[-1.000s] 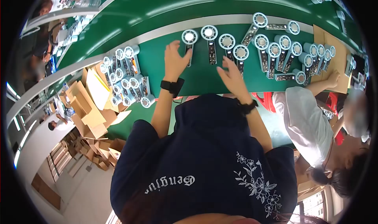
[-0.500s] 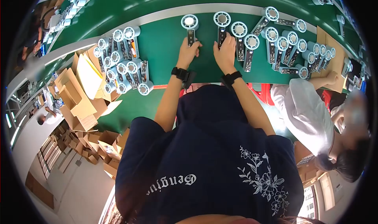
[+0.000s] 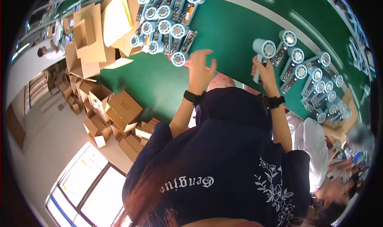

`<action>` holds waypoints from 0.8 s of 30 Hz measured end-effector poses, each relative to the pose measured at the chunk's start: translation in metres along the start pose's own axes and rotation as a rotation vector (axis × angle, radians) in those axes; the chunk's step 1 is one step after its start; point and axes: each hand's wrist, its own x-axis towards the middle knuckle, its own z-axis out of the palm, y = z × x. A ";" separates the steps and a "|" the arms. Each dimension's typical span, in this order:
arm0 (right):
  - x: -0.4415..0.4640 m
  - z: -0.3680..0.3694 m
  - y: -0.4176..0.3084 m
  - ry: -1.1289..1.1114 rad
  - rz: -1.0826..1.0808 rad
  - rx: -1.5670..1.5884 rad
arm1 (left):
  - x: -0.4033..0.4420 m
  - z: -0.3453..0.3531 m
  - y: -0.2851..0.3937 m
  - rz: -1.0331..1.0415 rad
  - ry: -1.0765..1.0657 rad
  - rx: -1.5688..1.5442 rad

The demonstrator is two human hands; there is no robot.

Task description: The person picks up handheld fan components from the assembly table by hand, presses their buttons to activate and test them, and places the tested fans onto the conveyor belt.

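Note:
My right hand [image 3: 265, 72] is closed around the handle of a light blue handheld fan [image 3: 266, 48], with the round head up and tilted. Reaching to the left, my left hand [image 3: 202, 70] holds nothing, its fingers spread. Just beyond it lies the nearest fan [image 3: 179, 59] of the left group, and I cannot tell whether the fingertips touch anything. That group of several fans [image 3: 164, 12] has dark circuit boards showing along the handles. Beside my right hand lie more such fans, the closest being one fan [image 3: 288, 38].
The green table [image 3: 231, 23] has a pale rail [image 3: 255, 9] along its far side. Open cardboard boxes [image 3: 85, 35] stand at the left, with more boxes [image 3: 123, 107] on the floor. A person in a white top [image 3: 315, 143] sits close by on the right.
My view has turned left. My left hand has let go of a fan handle and moved toward the left group. My right hand now holds a fan up in its grip.

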 end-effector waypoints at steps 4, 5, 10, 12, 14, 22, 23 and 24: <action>-0.003 -0.007 -0.013 -0.074 0.006 -0.175 | -0.003 -0.016 -0.046 -0.264 0.089 0.491; -0.007 -0.007 -0.017 -0.054 0.014 -0.194 | -0.002 -0.013 -0.056 -0.263 0.067 0.556; -0.017 -0.002 -0.025 -0.143 0.045 -0.215 | 0.008 0.005 -0.079 -0.268 -0.070 0.599; -0.025 0.001 -0.030 -0.160 0.124 -0.118 | 0.016 0.009 -0.065 -0.240 -0.142 0.511; -0.029 -0.004 -0.030 -0.113 0.121 -0.067 | 0.022 0.013 -0.044 0.069 -0.208 0.506; -0.036 -0.032 -0.028 0.036 0.074 0.113 | 0.031 0.052 0.020 0.212 0.089 -0.033; -0.037 -0.035 -0.027 0.032 0.067 0.117 | 0.025 0.060 0.019 0.020 0.200 -0.289; -0.039 -0.039 -0.026 0.029 0.063 0.121 | 0.019 0.065 0.011 0.036 0.182 -0.298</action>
